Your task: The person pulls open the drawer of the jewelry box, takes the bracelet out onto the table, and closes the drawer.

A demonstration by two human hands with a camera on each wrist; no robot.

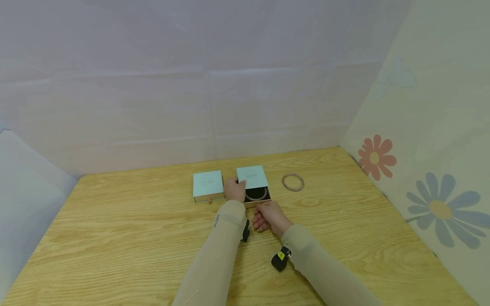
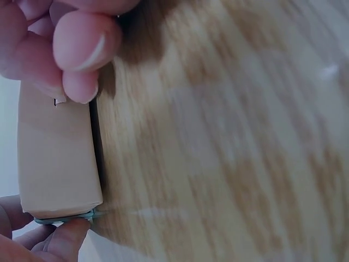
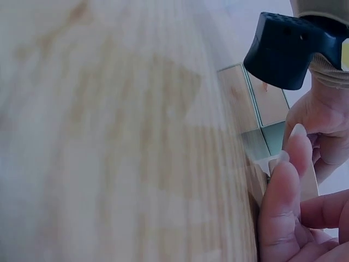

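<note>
A pale teal drawer box (image 1: 252,176) lies on the table with its drawer (image 1: 251,204) partly pulled out toward me. Inside, on black lining, sits a bangle (image 1: 255,198), its far part hidden under the sleeve. My left hand (image 1: 235,190) grips the sleeve at its left side, thumb on top; its fingers (image 2: 68,237) also show at the teal edge in the left wrist view. At the tan drawer front, my right hand (image 1: 270,216) has curled fingers (image 3: 281,213) pinching at the middle, where the fingers cover the pull.
To the left stands a second teal drawer box (image 1: 208,184), closed, with a small pull tab in front. A loose pinkish bangle (image 1: 293,182) lies on the wood-grain table (image 1: 134,238) at the right. Walls border the back and right edges.
</note>
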